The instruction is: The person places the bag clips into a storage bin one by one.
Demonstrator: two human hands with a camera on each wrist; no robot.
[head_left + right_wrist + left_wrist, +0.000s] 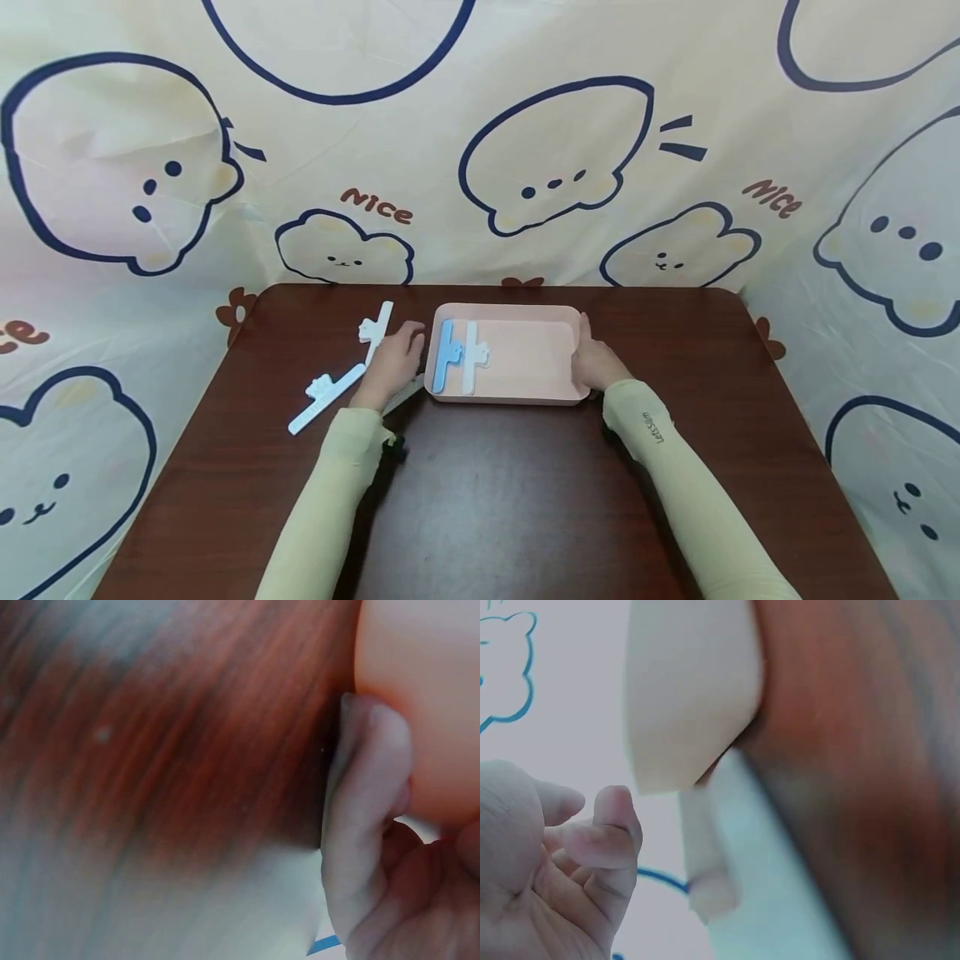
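My right hand [597, 360] grips the right edge of a pale pink tray [528, 392]; its fingers press the tray wall [431, 735] in the right wrist view. Inside the tray's left part lie a blue sealing clip [444, 358] and a white sealing clip [471, 358], side by side. Just left of the tray, my left hand [392, 365] hovers with loosely bent fingers and nothing between them. Beside it lie a white clip [378, 332] and a pale blue clip [328, 398]. A greyish strip [403, 393], partly hidden by the left wrist, shows near the tray's corner.
The dark brown wooden table [510, 500] has rounded back corners. A cream curtain [435, 150] printed with cartoon figures hangs behind and at both sides. Both wrist views are blurred close up.
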